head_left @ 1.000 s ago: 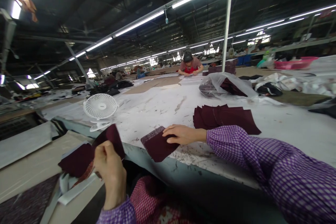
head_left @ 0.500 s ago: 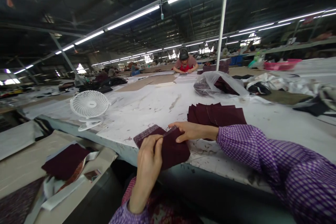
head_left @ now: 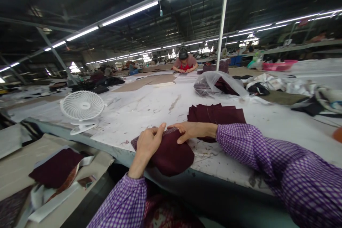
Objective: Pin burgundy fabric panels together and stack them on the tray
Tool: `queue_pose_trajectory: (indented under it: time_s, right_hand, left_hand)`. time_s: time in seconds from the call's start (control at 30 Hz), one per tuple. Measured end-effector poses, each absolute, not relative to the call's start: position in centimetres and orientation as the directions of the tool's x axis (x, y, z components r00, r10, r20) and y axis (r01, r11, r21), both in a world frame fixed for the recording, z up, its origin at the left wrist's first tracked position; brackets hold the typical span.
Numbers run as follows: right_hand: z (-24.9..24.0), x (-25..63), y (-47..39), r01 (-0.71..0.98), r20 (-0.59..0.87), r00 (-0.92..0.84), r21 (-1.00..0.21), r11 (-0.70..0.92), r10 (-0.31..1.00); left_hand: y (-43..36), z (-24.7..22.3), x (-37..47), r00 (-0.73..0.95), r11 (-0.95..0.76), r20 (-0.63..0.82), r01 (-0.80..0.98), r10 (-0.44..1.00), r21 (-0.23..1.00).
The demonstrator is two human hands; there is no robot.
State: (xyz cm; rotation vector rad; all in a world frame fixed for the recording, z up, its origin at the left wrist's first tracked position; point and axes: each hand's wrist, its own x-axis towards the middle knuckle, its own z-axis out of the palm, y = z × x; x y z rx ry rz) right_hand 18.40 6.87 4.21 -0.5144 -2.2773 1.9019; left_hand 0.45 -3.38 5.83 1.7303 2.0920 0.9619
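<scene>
Along the near edge of the white-covered desk (head_left: 128,114), a dark maroon cloth piece (head_left: 172,156) overhangs slightly. The left hand (head_left: 146,144) curls over its left side, thumb raised; the right hand (head_left: 191,130), partly open, rests thumb and fingers at its upper right. They seem to be aligning it; adjusting further calls for light pressure and matched edges.

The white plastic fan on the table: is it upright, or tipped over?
Upright: the white plastic fan stands on its base, with its round head above it.
</scene>
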Motion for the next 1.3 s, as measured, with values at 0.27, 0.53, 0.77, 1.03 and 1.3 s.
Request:
queue_pose_trajectory:
  time_s: [0.27,0.53,0.77,1.03,1.3]
  right_hand:
    - [4.8,18.3,7.6,0.343,-0.133,-0.897,-0.810,0.475,0.421]
    - [5.3,18.8,9.2,0.400,0.187,-0.881,-0.196,0.895,0.435]
    - [4.1,17.6,9.8,0.303,0.179,-0.931,-0.111,0.947,0.319]
    - [3.9,17.6,9.8,0.300,0.199,-0.929,-0.086,0.950,0.311]
    - [3.6,17.8,9.2,0.313,0.201,-0.931,0.016,0.949,0.304]
  left_hand:
    - [-0.8,3.3,0.3,-0.146,-0.037,0.214,0.741,0.966,0.670]
    - [-0.6,0.7,1.1,-0.021,-0.129,0.333,0.897,0.943,0.422]
    - [-0.7,0.5,0.9,-0.022,-0.151,0.365,0.886,0.931,0.439]
    - [-0.6,0.6,1.0,-0.029,-0.141,0.354,0.884,0.935,0.445]
    - [-0.9,0.8,0.9,-0.051,-0.172,0.383,0.833,0.923,0.526]
